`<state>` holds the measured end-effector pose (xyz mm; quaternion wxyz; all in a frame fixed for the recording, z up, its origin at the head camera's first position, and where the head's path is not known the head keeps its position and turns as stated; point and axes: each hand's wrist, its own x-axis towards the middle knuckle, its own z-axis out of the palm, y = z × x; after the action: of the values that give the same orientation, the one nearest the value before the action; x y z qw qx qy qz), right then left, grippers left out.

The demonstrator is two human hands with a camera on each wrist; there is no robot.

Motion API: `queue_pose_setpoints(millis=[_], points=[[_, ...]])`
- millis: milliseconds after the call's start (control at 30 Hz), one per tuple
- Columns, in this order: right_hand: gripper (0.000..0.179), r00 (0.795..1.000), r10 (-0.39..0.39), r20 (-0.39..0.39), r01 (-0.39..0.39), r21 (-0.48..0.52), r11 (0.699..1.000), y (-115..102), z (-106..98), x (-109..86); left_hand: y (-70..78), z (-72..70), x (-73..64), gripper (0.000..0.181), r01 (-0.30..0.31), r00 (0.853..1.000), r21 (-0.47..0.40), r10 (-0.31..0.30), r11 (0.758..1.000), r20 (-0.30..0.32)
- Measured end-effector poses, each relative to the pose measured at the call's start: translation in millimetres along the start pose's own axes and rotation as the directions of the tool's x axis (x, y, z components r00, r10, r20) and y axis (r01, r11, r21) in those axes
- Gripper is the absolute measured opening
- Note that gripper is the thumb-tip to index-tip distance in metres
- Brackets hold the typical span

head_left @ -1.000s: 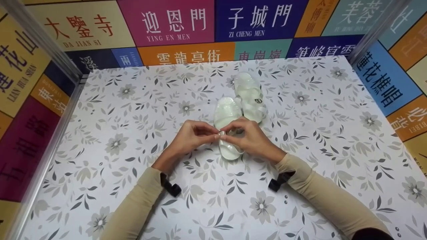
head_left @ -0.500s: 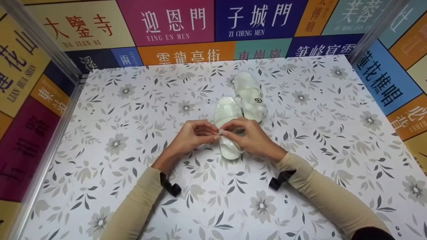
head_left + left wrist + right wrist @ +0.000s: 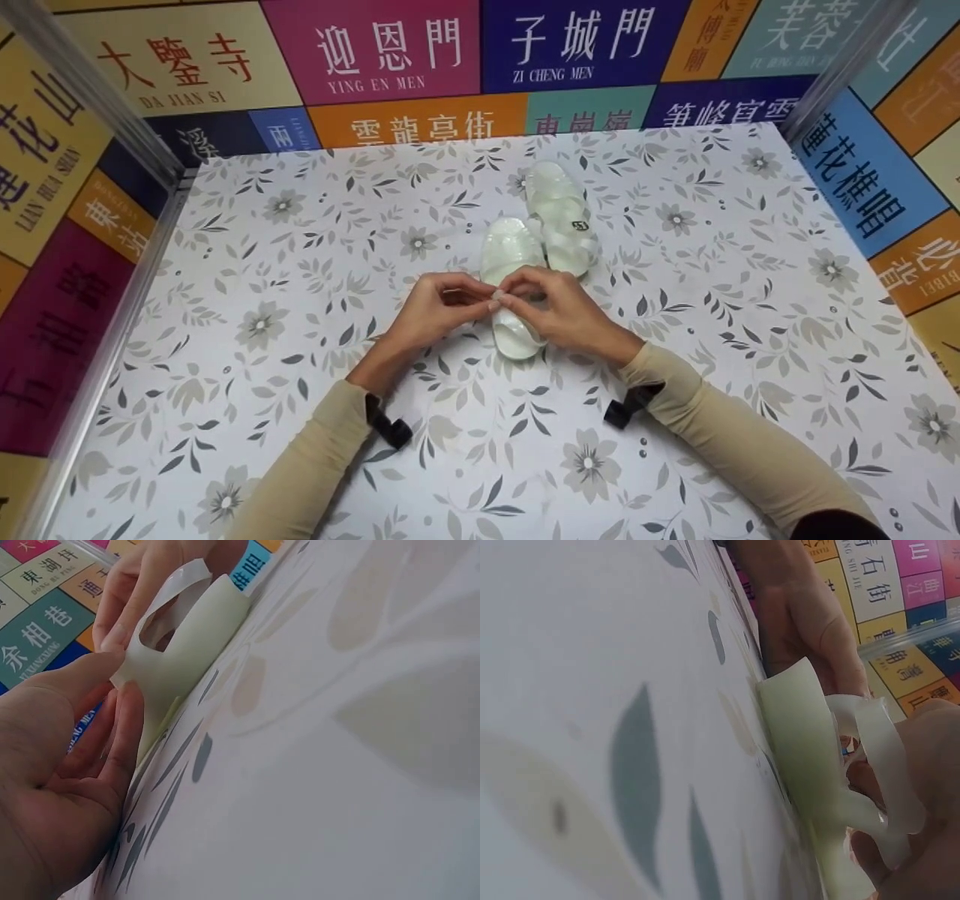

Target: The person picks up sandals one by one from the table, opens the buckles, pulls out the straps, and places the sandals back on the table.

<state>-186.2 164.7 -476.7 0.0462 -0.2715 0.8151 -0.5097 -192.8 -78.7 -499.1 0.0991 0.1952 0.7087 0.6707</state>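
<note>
A pale green-white sandal [image 3: 512, 241] lies on the table beneath both hands, its toe pointing away. My left hand [image 3: 442, 304] and right hand [image 3: 561, 306] meet over its left side, thumbs and forefingers pinching the strap there. The fingertips largely hide the strap's fastening. In the left wrist view, the thumb and a finger of the left hand [image 3: 71, 757] close at the low end of the sandal strap [image 3: 184, 585]. The right wrist view has the right hand [image 3: 930, 787] beside the looped straps [image 3: 889, 765]. Just beyond, to the right, lies the matching sandal [image 3: 551, 184] with a small dark mark.
The table [image 3: 300, 465] has a white cover with grey leaves and flowers. Colourful panels [image 3: 390, 52] with printed characters wall in its back and both sides. A black wrist camera [image 3: 394, 431] juts from the left sleeve, another camera [image 3: 621, 414] from the right.
The light strap piece between the fingertips, plainly seen a second ago, is more covered now. The left wrist has shifted very slightly right and down. Both sandals stay in place.
</note>
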Motion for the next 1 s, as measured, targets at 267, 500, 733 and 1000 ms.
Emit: queue_pose_setpoints(millis=[267, 500, 733, 1000], points=[[0.014, 0.998, 0.024, 0.055, -0.024, 0.0, 1.0, 0, -6, -1.0, 0.0, 1.6, 0.0, 0.019, 0.004, 1.0, 0.025, -0.004, 1.0, -0.006], [0.015, 0.996, 0.028, 0.084, -0.029, 0.016, 0.999, 2, -9, -1.6, 0.2, 1.8, 0.7, 0.018, -0.002, 1.0, 0.037, 0.002, 0.999, -0.001], [0.017, 0.994, 0.003, 0.108, -0.009, 0.05, 0.999, 1, -11, -0.8, 0.2, 1.7, 0.2, 0.018, 0.0, 1.0, 0.056, 0.0, 0.998, 0.001], [0.018, 0.998, -0.001, 0.07, -0.002, 0.041, 0.999, 4, -7, -0.1, 0.3, 3.1, -0.1, 0.019, 0.0, 1.0, 0.04, 0.0, 0.999, 0.006]])
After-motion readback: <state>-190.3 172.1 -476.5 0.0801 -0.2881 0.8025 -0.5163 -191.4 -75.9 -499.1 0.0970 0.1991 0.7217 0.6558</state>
